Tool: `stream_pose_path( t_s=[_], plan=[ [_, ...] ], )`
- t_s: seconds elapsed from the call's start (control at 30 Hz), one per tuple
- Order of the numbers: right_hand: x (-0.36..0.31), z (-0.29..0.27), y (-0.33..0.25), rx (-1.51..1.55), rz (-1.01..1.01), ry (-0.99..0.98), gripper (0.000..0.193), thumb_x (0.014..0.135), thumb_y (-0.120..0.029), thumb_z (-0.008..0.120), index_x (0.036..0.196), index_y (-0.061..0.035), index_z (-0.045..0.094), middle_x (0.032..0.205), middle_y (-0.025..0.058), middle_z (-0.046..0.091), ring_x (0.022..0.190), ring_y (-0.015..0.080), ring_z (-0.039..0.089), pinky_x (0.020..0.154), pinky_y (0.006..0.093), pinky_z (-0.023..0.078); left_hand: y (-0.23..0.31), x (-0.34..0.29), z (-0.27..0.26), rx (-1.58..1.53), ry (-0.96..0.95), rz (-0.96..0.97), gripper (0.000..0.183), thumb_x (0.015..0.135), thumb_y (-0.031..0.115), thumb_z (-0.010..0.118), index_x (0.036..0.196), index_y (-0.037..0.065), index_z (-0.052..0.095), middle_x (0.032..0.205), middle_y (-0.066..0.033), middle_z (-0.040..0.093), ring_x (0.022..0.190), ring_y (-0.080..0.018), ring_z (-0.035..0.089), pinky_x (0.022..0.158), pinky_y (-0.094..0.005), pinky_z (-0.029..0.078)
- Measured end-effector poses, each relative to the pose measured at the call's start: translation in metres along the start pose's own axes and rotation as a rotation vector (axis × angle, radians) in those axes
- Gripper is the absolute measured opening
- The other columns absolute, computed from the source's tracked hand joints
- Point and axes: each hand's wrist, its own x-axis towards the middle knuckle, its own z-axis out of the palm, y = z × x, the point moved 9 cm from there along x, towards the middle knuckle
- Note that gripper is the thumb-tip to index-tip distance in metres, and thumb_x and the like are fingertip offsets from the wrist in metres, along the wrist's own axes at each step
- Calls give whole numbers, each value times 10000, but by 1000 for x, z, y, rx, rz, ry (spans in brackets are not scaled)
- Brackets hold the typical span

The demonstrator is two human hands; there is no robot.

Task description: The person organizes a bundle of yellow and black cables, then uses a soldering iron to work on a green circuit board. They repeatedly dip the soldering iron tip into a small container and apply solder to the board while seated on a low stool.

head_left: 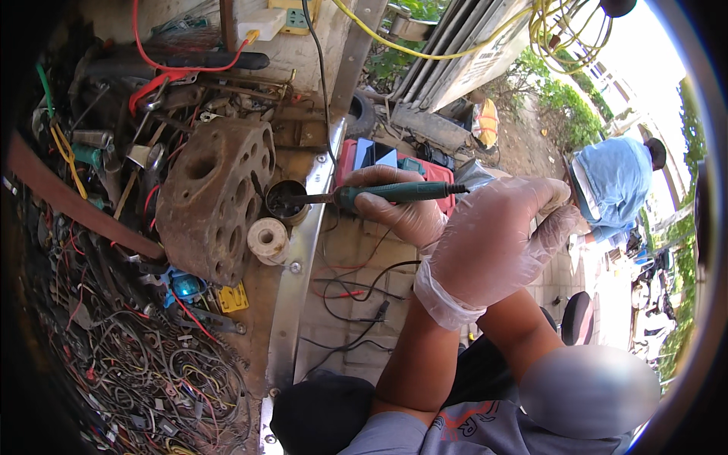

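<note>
My right hand (394, 201), in a thin clear glove, is closed round the green handle of a soldering iron (413, 191). Its metal shaft points left, the end inside a small round tin (287, 200) with dark contents. My left hand (497, 243), gloved likewise, crosses in front of the right wrist. Its fingers curl inward at the right, and whatever they hold is hidden. Beside the tin stand a rusty metal block with round holes (208, 197) and a white spool (268, 240).
Tangled wires and scrap (167, 379) cover the bench's left side. A metal edge strip (292, 311) borders it. Black cables (356, 341) lie on the paving below. A red case (425, 171) stands behind my hands. Another person in blue (614, 182) bends over at the far right.
</note>
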Motion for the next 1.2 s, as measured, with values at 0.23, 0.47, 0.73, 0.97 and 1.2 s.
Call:
stream_pose_path(
  t_s=[0.23, 0.47, 0.73, 0.97, 1.2],
  plan=[
    [-6, 11, 14, -96, -20, -63, 341, 900, -135, 714, 1214, -11, 673, 1059, 65, 715, 980, 123, 645, 906, 298, 517, -4, -1, 0, 24, -3, -32, 297, 955, 228, 701, 1067, -47, 676, 916, -169, 700, 812, -257, 673, 767, -326, 522],
    [-7, 11, 19, -90, -48, -61, 349, 898, -159, 714, 1208, -3, 675, 1078, 74, 710, 994, 131, 640, 903, 303, 518, -7, 0, -1, 13, 19, -32, 303, 951, 233, 708, 1072, -43, 680, 929, -172, 705, 820, -261, 679, 781, -328, 527],
    [-12, 7, 22, -19, 4, -28, 378, 892, -200, 729, 1211, -6, 676, 1110, 74, 706, 1028, 146, 637, 929, 315, 512, -9, -1, -1, 37, 15, -39, 308, 955, 251, 703, 1072, -33, 682, 926, -171, 700, 801, -271, 668, 772, -325, 524],
    [-11, 8, 24, -29, -15, -49, 371, 895, -192, 729, 1211, -6, 676, 1116, 73, 707, 1033, 147, 638, 941, 317, 508, -8, 0, -3, 60, 18, -33, 306, 955, 253, 702, 1076, -28, 681, 925, -170, 699, 804, -268, 673, 775, -323, 526],
    [-9, 12, 24, -97, -25, -75, 368, 895, -192, 723, 1211, -9, 677, 1115, 77, 710, 1019, 147, 644, 929, 318, 515, -11, 0, -1, 60, 12, -48, 289, 946, 219, 713, 1075, -37, 680, 930, -171, 709, 808, -241, 683, 779, -315, 532]
  ],
)
